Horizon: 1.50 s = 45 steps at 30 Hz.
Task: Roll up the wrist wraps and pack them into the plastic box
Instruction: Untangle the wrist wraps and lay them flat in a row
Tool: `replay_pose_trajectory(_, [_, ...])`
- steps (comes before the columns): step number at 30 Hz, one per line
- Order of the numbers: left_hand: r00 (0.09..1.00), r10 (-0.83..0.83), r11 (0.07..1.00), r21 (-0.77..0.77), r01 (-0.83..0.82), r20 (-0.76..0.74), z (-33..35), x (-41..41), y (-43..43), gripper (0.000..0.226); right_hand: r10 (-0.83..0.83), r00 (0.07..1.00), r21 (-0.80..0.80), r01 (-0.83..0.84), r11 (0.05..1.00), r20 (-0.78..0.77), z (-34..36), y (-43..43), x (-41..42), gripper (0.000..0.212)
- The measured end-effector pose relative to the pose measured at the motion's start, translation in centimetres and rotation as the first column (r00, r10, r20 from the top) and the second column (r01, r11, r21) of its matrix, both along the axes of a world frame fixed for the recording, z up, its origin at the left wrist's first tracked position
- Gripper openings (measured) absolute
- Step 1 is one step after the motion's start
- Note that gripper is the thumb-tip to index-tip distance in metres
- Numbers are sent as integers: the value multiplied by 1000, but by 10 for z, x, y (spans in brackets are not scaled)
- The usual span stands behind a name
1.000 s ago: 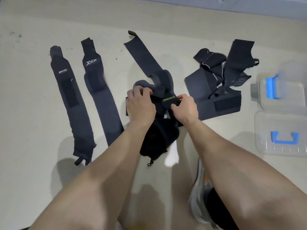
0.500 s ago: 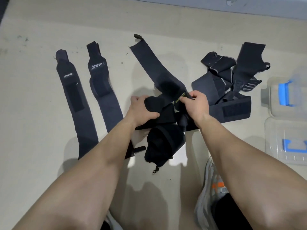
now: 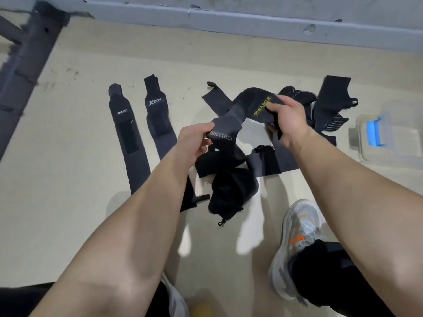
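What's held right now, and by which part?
Left hand pinches a wrist wrap by its BOKEERSI-marked end; right hand grips the XUEYING-lettered stretch. One wrap or two: unclear.

Beige floor [image 3: 68, 202]: ENCYO wrap [image 3: 128, 138] and XTEP wrap [image 3: 158, 120] flat side by side left, wrap pile [image 3: 325, 106] centre-right, clear box [image 3: 389, 138] far right, shoe [image 3: 297, 243] near.

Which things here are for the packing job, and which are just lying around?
For the job: held wrap in left hand and right hand, far-left wrap, XTEP wrap, tangled wrap pile, plastic box.
Not for the job: grey shoe, dark frame.
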<state>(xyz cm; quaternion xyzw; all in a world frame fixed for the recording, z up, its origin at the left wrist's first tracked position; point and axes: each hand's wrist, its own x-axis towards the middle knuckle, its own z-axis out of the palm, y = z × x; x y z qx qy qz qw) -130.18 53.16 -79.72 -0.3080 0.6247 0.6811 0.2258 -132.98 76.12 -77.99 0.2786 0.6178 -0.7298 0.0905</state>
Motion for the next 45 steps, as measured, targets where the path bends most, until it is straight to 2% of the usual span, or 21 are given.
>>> replay_pose_trajectory(3, [1000, 24, 993, -116, -23, 3, 4, 0, -4, 9, -62, 998, 30, 61, 998, 25, 5, 1, -1, 24])
replay_pose_trajectory(6, [990, 140, 962, -236, -135, 4, -1, -5, -3, 15, -149, 988, 80, 146, 986, 38, 5, 0, -6, 29])
replay_pose_trajectory(9, [978, 206, 944, -263, -200, -3, -8, -12, 6, 19, -236, 969, 120, 226, 967, 77, -2, -6, -10, 30])
replay_pose_trajectory(12, [942, 333, 921, -230, -315, 40, -13, -23, 4, 20, -435, 893, 158, 417, 895, 113, -9, 4, -10, 30])
replay_pose_trajectory(14, [924, 377, 900, -258, -351, 61, -20, -27, -2, 15, -422, 895, 119, 408, 905, 141, -13, 19, -7, 27])
replay_pose_trajectory(16, [952, 307, 925, -239, -295, 14, -26, -28, 1, 15, -291, 947, 74, 283, 956, 140, -21, 26, -6, 23])
replay_pose_trajectory(19, [982, 180, 970, -158, -186, -54, -31, -26, 16, 38, -155, 980, -1, 157, 988, 122, -23, 21, -4, 28])
replay_pose_trajectory(21, [995, 39, 962, -265, -63, -94, -33, -24, 22, 56, -124, 986, -77, 133, 988, 115, -18, 17, -6, 33])
replay_pose_trajectory(23, [979, -140, 923, -376, 77, -145, -27, -20, 26, 52, -74, 994, -131, 85, 988, 85, -7, 17, -9, 30])
replay_pose_trajectory(25, [953, -226, 913, -386, 134, -204, -14, -14, 30, 42, -41, 999, -174, 43, 984, 14, 12, 17, -13, 29])
replay_pose_trajectory(30, [936, -196, 898, -438, 52, -292, 45, -16, 35, 35, 33, 991, -212, -60, 976, -131, 87, 14, -17, 35])
replay_pose_trajectory(32, [914, -145, 934, -356, 0, -380, 82, -14, 39, 36, 95, 981, -229, -133, 964, -170, 118, 12, -14, 32])
replay_pose_trajectory(34, [877, -117, 978, -207, 21, -467, 123, -9, 45, 40, 203, 963, -178, -234, 956, -178, 151, 9, -8, 27])
replay_pose_trajectory(37, [811, -241, 970, -124, 208, -533, 176, 2, 51, 59, 375, 912, -13, -382, 924, -166, 194, 3, 4, 26])
replay_pose_trajectory(39, [770, -334, 938, -109, 329, -544, 203, 13, 52, 48, 424, 890, 26, -426, 904, -169, 224, 4, 12, 33])
replay_pose_trajectory(41, [735, -369, 914, -79, 397, -570, 224, 25, 51, 36, 394, 897, -62, -413, 909, -200, 250, 11, 19, 44])
replay_pose_trajectory(43, [753, -264, 918, 83, 389, -603, 244, 37, 50, 23, 326, 906, -260, -395, 881, -270, 266, 16, 30, 58])
replay_pose_trajectory(45, [784, -129, 910, 242, 337, -608, 260, 49, 48, 15, 256, 914, -481, -386, 787, -316, 270, 15, 45, 72])
